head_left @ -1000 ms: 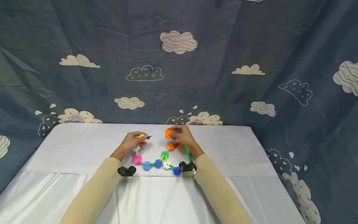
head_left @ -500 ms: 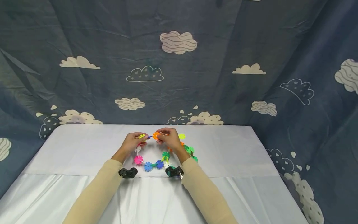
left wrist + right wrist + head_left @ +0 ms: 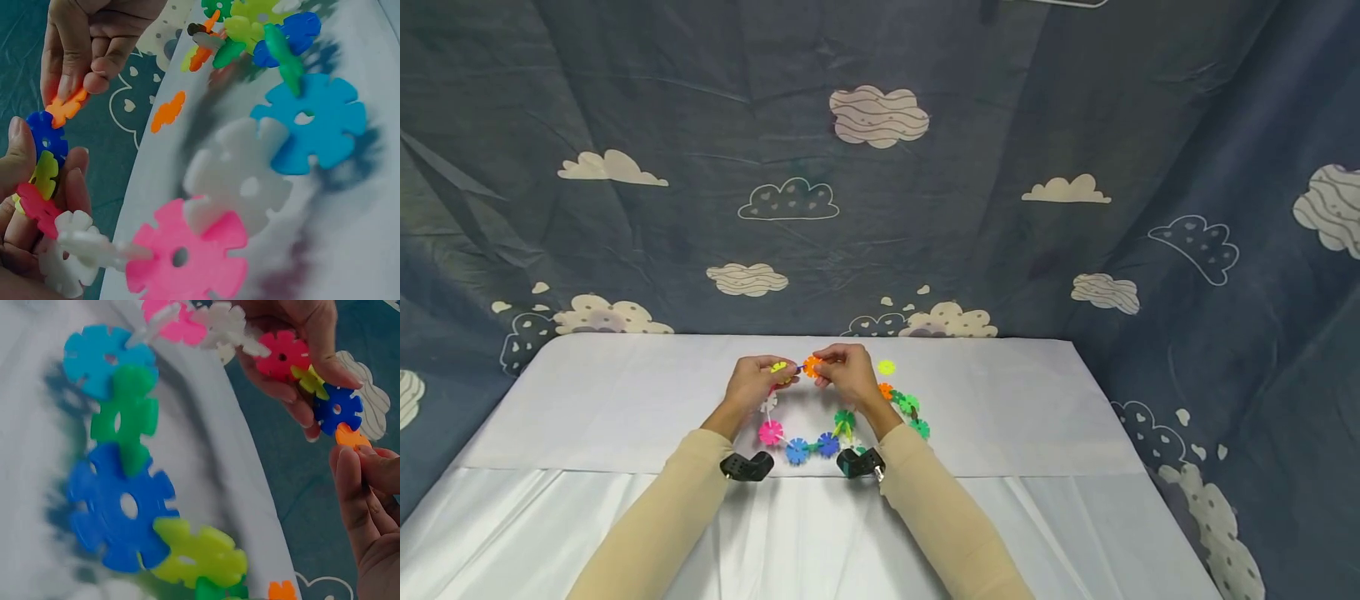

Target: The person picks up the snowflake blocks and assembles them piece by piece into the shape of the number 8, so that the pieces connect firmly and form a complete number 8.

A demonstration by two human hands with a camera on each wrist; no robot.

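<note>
My left hand (image 3: 751,387) holds the end of a chain of notched plastic flower discs, with a dark blue disc (image 3: 338,409) and a yellow disc (image 3: 310,381) by its thumb and fingers. Between thumb and fingertips, my right hand (image 3: 850,375) pinches an orange flower disc (image 3: 65,109). The orange disc meets the blue disc's edge; how deep the notches engage cannot be told. From the left hand the chain runs down through white and pink discs (image 3: 181,256) to a light blue disc (image 3: 797,451) and a darker blue one (image 3: 828,444).
Green discs (image 3: 910,404) and an orange disc (image 3: 885,391) lie right of the right forearm, which hides part of the chain. A yellow disc (image 3: 887,367) lies behind them. White cloth (image 3: 1000,400) covers the table; a dark cloud-print curtain (image 3: 970,250) hangs behind.
My right hand has moved left with the orange disc, bringing it against the blue disc at my left hand. The left hand has hardly moved. The yellow disc behind has come into view.
</note>
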